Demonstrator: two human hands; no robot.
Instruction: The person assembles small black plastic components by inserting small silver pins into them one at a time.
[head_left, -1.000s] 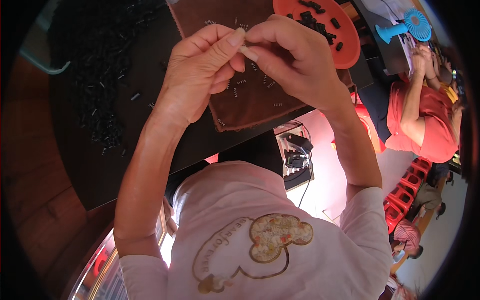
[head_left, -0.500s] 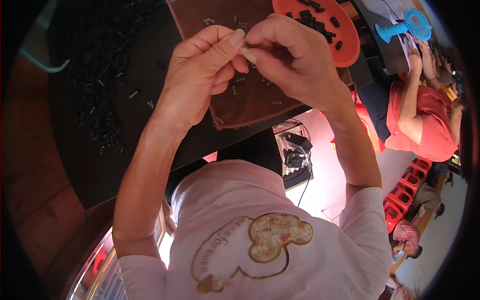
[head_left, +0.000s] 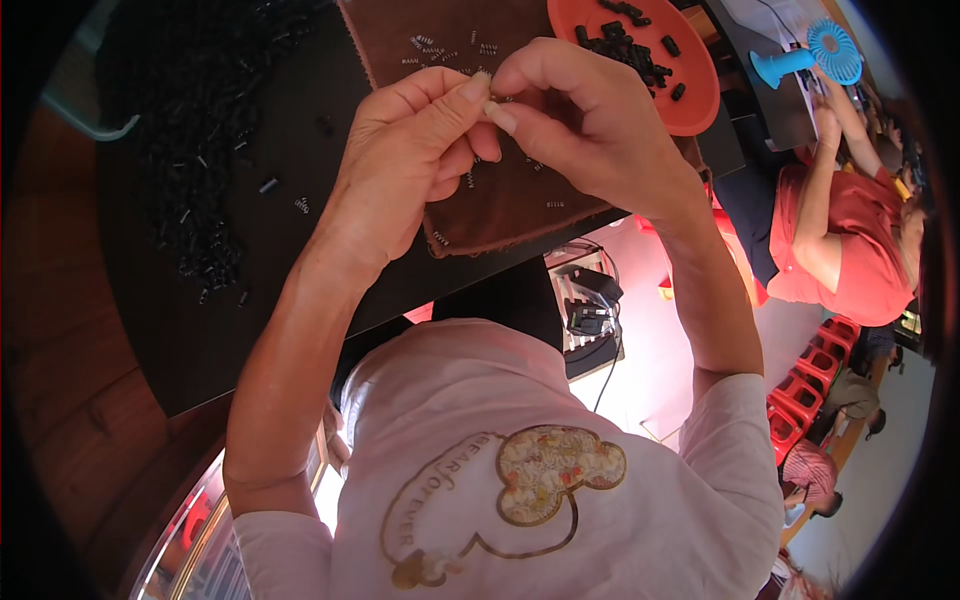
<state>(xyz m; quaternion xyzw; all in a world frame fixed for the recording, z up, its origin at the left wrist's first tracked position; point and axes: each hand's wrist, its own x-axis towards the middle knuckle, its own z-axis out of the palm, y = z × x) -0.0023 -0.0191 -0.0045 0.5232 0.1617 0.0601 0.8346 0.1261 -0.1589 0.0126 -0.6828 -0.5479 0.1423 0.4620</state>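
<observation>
Small metal springs lie scattered on a brown cloth, most of them bunched beyond the fingertips and a few nearer the person. Above the cloth, the two hands meet tip to tip. The left hand is drawn to a pinch, thumb pressed against the forefinger, with the other fingers curled beneath. The right hand pinches from the other side, its thumb and bent forefinger coming together right beside the left thumb (whatever sits between these tips is too small and hidden to make out, so I cannot tell what either has hold of).

The cloth lies on a dark surface. Just beyond the right hand, an orange-red plate holds short black pieces. On the left, a large heap of black pieces spreads over the surface beside a pale greenish container, partly in shadow, with one loose piece and a spring or two between the heap and the left forearm.

Farther right stand a blue fan, a person in a red shirt and a row of red stools.
</observation>
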